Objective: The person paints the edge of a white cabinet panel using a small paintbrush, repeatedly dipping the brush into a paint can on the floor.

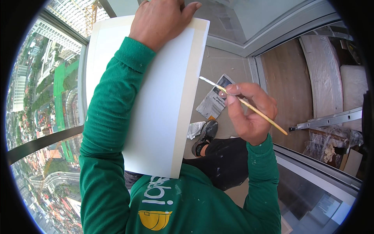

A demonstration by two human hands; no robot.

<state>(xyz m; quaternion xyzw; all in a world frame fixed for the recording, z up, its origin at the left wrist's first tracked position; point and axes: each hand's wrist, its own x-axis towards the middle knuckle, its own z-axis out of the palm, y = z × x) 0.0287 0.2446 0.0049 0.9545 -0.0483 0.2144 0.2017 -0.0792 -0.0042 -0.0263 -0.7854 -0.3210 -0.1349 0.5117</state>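
Note:
A large white board (163, 105) stands in front of me, with beige tape-like strips along its edges. My left hand (161, 21) rests over its far edge, thumb stretched out to the right; the other fingers curl over the edge and are mostly hidden. To the right of the board, my right hand (253, 111) pinches a thin wooden paintbrush (259, 112) between thumb and fingers. White paint coats the brush's tip, which points left, close to the board's right edge. Whether the tip touches the board I cannot tell. White flecks mark my fingertips.
A folded newspaper (214, 99) lies on the tiled floor beside a white cloth (195, 130) and my dark shoe (207, 134). Windows (46, 89) overlooking a city are at left. Through a sliding door frame (257, 74) at right are plastic-wrapped items (321, 74) and a metal ladder-like rail (331, 119).

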